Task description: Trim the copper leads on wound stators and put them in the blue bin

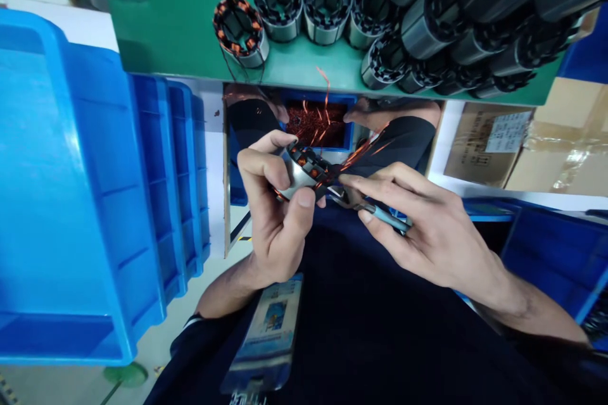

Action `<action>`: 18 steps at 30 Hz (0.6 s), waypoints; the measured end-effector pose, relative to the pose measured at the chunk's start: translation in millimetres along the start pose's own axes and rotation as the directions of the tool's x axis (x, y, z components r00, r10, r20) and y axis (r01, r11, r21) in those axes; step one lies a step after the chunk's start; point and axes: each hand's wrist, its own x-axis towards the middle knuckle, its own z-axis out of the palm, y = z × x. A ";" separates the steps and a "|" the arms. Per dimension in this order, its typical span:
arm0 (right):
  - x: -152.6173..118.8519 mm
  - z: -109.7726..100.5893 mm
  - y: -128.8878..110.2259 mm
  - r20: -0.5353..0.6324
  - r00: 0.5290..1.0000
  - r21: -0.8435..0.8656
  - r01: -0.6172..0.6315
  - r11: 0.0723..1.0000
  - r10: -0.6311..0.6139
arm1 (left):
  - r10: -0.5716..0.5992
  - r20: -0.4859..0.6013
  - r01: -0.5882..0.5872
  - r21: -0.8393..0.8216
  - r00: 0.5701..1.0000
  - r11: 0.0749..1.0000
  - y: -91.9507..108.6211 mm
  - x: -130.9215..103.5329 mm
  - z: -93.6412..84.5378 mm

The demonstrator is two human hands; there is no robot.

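My left hand [278,202] grips a motor stator [300,178], a metal ring with black insulation and copper windings, held tilted in front of my body. Copper wires [361,153] stick out from its right side. In my right hand [418,218] is a pair of pliers or cutters [387,218] with light blue handles. The tool's jaws are at the wires beside the stator; whether they are closed on a wire I cannot tell. Below the green table's edge, a blue bin [352,120] holds many copper wire scraps [308,123].
On the green table [175,25] stand several stators [327,6], one wound with copper [240,31] at the left. Stacked blue crates [95,171] fill the left side. A cardboard box [560,139] and a dark blue crate [555,253] are at right. A badge [268,332] hangs at my chest.
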 end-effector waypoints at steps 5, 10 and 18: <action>0.5 -1.9 1.6 0.001 1.000 0.015 0.004 1.000 -0.004 | 0.084 0.001 -0.083 0.161 0.996 0.983 -4.2 -1.9 -0.7; 3.6 -2.9 0.4 0.018 1.000 0.014 0.013 1.000 -0.013 | 0.160 0.012 -0.159 0.218 0.987 0.963 -6.4 -2.7 -2.4; 5.4 -3.1 0.6 0.007 1.000 -0.005 0.023 1.000 -0.023 | 0.175 0.078 -0.191 0.302 0.981 0.934 -3.0 -0.6 -6.1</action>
